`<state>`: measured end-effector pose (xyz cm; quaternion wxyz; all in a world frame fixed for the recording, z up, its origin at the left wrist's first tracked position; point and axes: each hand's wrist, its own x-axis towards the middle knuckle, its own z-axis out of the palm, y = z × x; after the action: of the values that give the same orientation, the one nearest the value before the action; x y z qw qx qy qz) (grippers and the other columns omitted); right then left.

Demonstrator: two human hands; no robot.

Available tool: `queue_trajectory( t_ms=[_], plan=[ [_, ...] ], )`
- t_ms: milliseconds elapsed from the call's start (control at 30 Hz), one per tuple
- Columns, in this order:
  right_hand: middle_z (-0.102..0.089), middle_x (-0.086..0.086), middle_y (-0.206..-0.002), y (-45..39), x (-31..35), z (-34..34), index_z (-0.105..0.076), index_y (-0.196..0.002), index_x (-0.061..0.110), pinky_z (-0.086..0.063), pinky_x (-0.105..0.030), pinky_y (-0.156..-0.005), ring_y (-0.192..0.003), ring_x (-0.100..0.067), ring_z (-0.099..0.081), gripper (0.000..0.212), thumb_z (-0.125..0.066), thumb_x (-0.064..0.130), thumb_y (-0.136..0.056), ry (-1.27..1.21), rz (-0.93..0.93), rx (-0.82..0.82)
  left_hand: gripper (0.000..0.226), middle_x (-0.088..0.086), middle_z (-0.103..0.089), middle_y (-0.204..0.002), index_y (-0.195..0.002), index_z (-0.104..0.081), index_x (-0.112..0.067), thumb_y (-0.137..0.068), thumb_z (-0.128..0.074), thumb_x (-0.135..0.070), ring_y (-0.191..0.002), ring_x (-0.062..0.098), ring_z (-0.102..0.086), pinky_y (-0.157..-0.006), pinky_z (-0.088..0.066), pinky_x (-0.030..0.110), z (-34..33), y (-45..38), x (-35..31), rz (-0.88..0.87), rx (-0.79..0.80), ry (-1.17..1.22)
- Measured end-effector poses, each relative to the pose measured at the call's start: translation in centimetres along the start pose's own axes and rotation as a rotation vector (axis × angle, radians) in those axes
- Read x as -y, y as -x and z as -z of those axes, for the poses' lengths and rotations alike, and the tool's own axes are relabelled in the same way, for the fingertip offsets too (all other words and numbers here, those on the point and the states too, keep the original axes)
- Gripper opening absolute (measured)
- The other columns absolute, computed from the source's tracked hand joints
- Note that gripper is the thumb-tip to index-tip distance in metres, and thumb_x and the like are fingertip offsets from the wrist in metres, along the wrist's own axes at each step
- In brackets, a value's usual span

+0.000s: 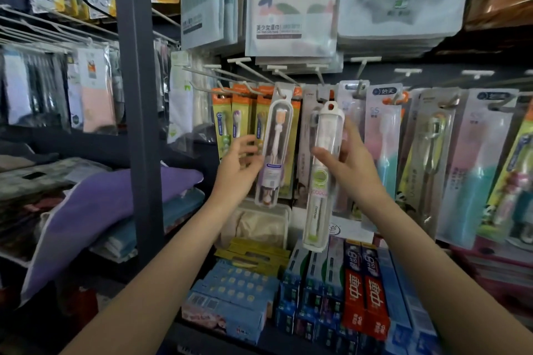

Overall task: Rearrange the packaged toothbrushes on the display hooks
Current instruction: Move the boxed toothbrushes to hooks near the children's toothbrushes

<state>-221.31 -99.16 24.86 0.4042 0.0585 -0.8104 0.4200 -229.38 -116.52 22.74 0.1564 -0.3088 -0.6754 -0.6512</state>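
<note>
My right hand (pixel 350 164) grips a long clear toothbrush case with a green label (pixel 320 181), held upright just below the hooks, its hang hole free of any hook. My left hand (pixel 240 166) holds the lower part of a second clear case with an orange-headed brush (pixel 275 147), which hangs on a white hook (pixel 281 92). Orange carded toothbrushes (pixel 239 112) hang to the left. Pink, blue and yellow packs (pixel 383 138) hang to the right.
Bagged towels (pixel 291 3) hang above the hooks. Toothpaste boxes (pixel 363 291) and blue boxes (pixel 233 294) fill the shelf below. A dark steel upright (pixel 138 95) stands at left, with folded purple cloth (pixel 95 204) beyond it.
</note>
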Motion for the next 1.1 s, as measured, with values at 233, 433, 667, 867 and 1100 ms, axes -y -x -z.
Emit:
queue_trajectory(
  t_ms=[233,433,667,867,1100],
  plan=[
    [-0.059,-0.009,-0.12,-2.1,-0.2,-0.5,-0.012,-0.149,0.026,-0.047,-0.037,-0.095,-0.086,-0.004,-0.048,0.076,-0.059,0.034,-0.089,0.129,0.061,-0.049,0.056,-0.001,-0.049,-0.123,-0.133,-0.038,-0.018,-0.084,-0.066,-0.018,-0.111,0.014,-0.05,-0.092,-0.045,0.032,-2.2,-3.4,-1.3,-0.075,-0.04,-0.171],
    [-0.061,-0.003,-0.123,-0.5,0.7,0.1,-0.013,-0.148,0.028,-0.049,-0.032,-0.092,-0.107,-0.024,-0.059,0.074,-0.057,0.034,-0.089,0.129,0.223,0.009,0.07,0.005,-0.05,-0.129,-0.137,-0.031,-0.024,-0.08,-0.07,-0.016,-0.116,0.02,-0.052,-0.098,-0.045,0.043,-3.8,-3.9,-1.3,-0.122,-0.054,-0.2],
    [-0.057,-0.009,-0.129,-2.3,1.6,-0.1,-0.019,-0.148,0.026,-0.046,-0.046,-0.097,-0.108,-0.02,-0.057,0.076,-0.057,0.045,-0.086,0.123,0.125,0.043,0.065,0.008,-0.055,-0.123,-0.138,-0.029,-0.024,-0.085,-0.063,-0.007,-0.113,0.022,-0.054,-0.096,-0.045,0.044,-3.9,-3.7,-1.2,-0.08,-0.032,-0.159],
    [-0.066,-0.013,-0.108,-2.3,1.9,-1.3,-0.023,-0.147,0.022,-0.053,-0.04,-0.081,-0.083,-0.018,-0.063,0.068,-0.056,0.037,-0.089,0.125,0.088,-0.048,0.061,-0.002,-0.054,-0.109,-0.138,-0.031,-0.027,-0.088,-0.059,-0.007,-0.104,0.015,-0.053,-0.087,-0.044,0.031,-2.6,-3.5,-1.6,-0.081,0.011,-0.21],
    [-0.058,-0.006,-0.125,-1.9,2.1,-0.5,-0.027,-0.146,0.022,-0.046,-0.041,-0.097,-0.103,-0.013,-0.052,0.066,-0.057,0.037,-0.089,0.076,0.033,0.009,0.063,0.004,-0.054,-0.121,-0.141,-0.028,-0.029,-0.089,-0.059,-0.01,-0.114,0.019,-0.051,-0.098,-0.044,0.045,-2.0,-3.3,-2.1,-0.056,0.071,-0.239]
  ],
)
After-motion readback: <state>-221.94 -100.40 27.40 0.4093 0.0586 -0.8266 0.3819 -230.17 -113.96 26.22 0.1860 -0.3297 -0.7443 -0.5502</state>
